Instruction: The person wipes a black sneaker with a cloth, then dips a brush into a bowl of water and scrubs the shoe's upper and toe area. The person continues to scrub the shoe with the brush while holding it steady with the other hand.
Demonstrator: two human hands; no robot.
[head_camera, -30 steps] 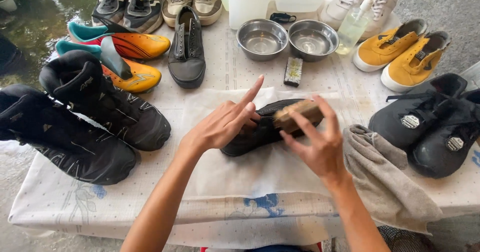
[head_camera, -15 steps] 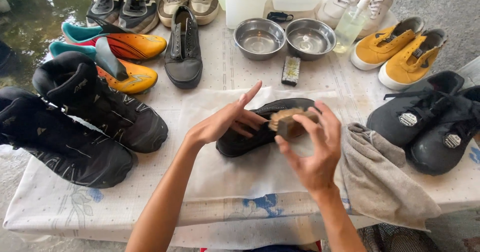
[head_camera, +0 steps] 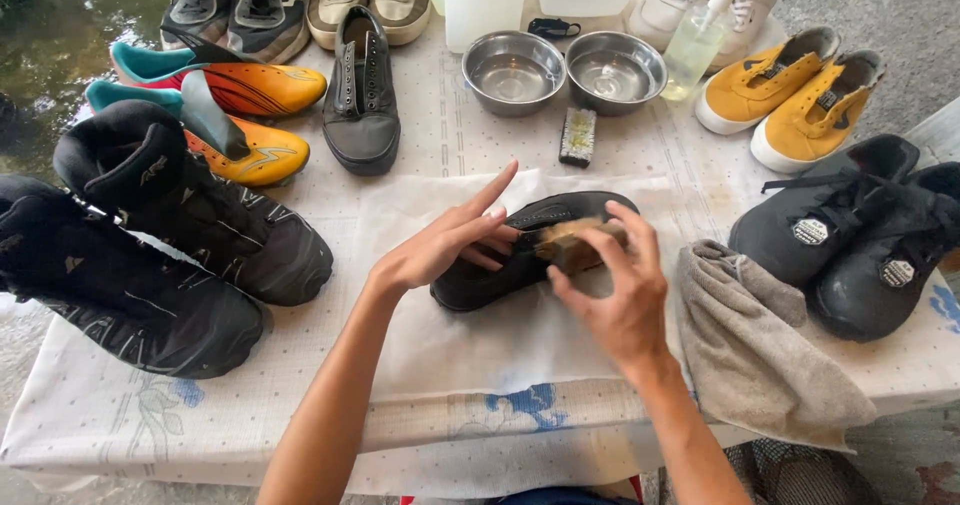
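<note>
A black low shoe lies on its side on a white cloth in the middle of the table. My left hand steadies it from the left, fingers tucked into its opening and the index finger pointing up. My right hand grips a wooden brush and presses its bristles against the shoe's upper side.
Two black boots stand at left, orange cleats behind them, a grey shoe and two steel bowls at the back. Yellow sneakers, black high-tops and a grey towel sit at right. A small brush lies near the bowls.
My right hand has drawn the brush leftward and down along the shoe. The left hand stays on the shoe. The camera has shifted slightly.
</note>
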